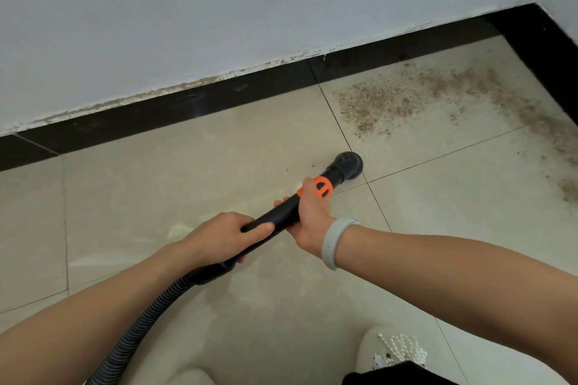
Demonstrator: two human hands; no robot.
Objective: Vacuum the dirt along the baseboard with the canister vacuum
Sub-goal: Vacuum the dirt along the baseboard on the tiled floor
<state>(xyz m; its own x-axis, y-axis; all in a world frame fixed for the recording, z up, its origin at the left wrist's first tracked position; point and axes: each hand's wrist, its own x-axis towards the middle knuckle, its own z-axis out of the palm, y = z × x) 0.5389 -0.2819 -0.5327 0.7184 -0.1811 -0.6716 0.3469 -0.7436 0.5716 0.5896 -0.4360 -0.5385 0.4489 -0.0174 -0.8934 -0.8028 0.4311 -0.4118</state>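
We hold the stiff, light wand [281,212] with both hands, left hand [225,236] and right hand [312,216], fingers wrapped tight; the hose [150,312] bends softly.

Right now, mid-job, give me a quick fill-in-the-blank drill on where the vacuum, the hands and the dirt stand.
1. The round brush nozzle rests on the ____ floor.
2. The right hand grips the wand just behind the ____ collar.
3. The dirt patch lies to the nozzle's ____, toward the corner.
4. The left hand holds the wand near the ribbed ____.

Missing words: tiled; orange; right; hose
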